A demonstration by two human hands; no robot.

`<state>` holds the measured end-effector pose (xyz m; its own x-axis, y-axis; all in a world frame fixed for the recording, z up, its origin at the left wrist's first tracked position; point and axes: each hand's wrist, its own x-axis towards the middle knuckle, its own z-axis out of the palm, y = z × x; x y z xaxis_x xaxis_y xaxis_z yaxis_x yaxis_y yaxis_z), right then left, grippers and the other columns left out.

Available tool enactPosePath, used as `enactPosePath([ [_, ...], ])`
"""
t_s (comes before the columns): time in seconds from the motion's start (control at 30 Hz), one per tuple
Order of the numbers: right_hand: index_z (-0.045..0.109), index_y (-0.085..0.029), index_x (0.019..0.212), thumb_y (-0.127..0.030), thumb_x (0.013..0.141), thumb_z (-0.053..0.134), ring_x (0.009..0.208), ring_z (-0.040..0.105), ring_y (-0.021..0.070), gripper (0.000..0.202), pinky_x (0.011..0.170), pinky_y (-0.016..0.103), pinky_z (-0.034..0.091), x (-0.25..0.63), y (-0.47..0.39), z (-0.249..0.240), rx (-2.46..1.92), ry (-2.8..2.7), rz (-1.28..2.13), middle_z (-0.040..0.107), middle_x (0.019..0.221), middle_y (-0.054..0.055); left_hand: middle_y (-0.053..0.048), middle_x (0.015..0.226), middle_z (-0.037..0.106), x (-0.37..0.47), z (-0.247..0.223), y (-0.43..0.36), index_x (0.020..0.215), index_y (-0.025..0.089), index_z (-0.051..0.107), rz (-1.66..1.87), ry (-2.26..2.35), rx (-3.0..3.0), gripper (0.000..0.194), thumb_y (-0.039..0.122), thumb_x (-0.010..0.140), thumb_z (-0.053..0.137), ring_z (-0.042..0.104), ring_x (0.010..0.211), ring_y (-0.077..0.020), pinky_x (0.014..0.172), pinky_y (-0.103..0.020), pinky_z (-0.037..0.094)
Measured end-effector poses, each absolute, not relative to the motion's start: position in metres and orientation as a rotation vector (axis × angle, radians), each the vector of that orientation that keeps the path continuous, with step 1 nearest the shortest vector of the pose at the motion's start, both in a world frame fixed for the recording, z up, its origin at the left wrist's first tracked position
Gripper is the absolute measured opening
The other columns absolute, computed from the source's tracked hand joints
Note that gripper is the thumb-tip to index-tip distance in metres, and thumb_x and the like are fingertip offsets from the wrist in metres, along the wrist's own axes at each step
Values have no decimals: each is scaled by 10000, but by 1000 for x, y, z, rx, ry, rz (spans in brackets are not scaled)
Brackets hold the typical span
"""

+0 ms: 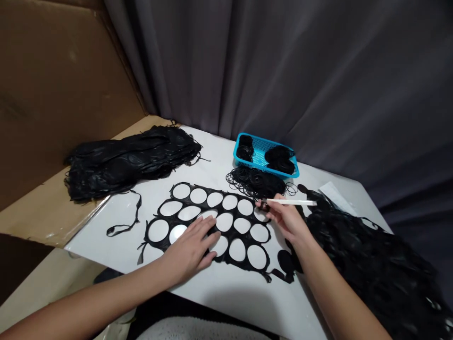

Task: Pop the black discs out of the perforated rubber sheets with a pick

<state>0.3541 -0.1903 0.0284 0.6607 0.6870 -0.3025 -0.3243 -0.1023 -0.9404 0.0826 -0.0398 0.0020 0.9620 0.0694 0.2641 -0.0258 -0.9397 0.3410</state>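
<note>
A thin black sheet (201, 211) with rows of large round holes lies flat on the white table. My left hand (194, 245) rests on its lower middle, palm down and fingers stretched out, covering part of it. At the sheet's upper right, my right hand (287, 218) is closed around a slim white pen-like tool (292, 202), which points to the right. Its fingertips are by a small dark piece at the last hole of the top row; whether they grip that piece, I cannot tell.
Behind the sheet stands a blue plastic basket (260, 165) holding black rings, with a heap of thin black rings (256, 182) before it. A stack of black sheets (130, 160) lies at the left, and a large black pile (368, 264) at the right. A grey curtain (283, 71) hangs behind.
</note>
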Motion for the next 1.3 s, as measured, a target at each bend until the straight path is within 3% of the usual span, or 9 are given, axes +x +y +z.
enactPosePath([
  [0.13,504,-237,731,-163,636,840,925,736,217,357,656,244,618,336,-205,17,-1156,-70,1069,727,874,49,-144,1448,505,105,12,-44,1373,173,500,392,-87,2691,409,259,974,526,467,1367,-290,1150,-483,404],
  [0.27,566,-223,749,-204,670,850,953,726,204,295,813,278,621,325,-211,12,-1053,-19,1143,739,920,65,-155,1427,536,119,1,-53,1404,150,484,336,-143,2732,481,298,956,574,484,1358,-303,1144,-461,409],
  [0.43,589,-202,716,-403,773,800,827,679,173,297,775,299,576,312,-212,14,-1208,-201,1094,743,946,78,-166,1486,492,116,-13,-61,1406,150,493,330,-154,2805,464,322,979,552,432,1409,-315,1163,-462,374],
  [0.6,615,-204,783,-391,854,694,748,617,165,215,706,286,501,296,-211,8,-1594,-657,943,725,917,41,-176,1543,419,111,-13,-63,1430,142,464,291,-161,2850,496,308,974,565,369,1452,-317,1174,-464,358],
  [0.73,620,-210,802,-333,907,596,835,642,206,163,752,305,489,286,-210,7,-1748,-947,815,704,894,38,-179,1542,420,110,-12,-65,1434,138,452,295,-146,2858,516,289,958,581,358,1458,-320,1184,-461,348],
  [0.87,574,-217,738,-307,919,569,938,656,230,202,830,327,484,282,-212,8,-1762,-993,760,702,929,56,-199,1530,427,110,-12,-66,1408,126,471,298,-150,2850,514,266,934,612,383,1441,-336,1174,-470,361],
  [1.3,536,-229,778,-316,956,553,930,640,215,199,855,333,463,278,-216,-3,-1813,-1030,700,688,951,43,-185,1546,408,110,-13,-65,1428,146,449,284,-144,2845,507,273,952,569,352,1459,-325,1168,-486,373],
])
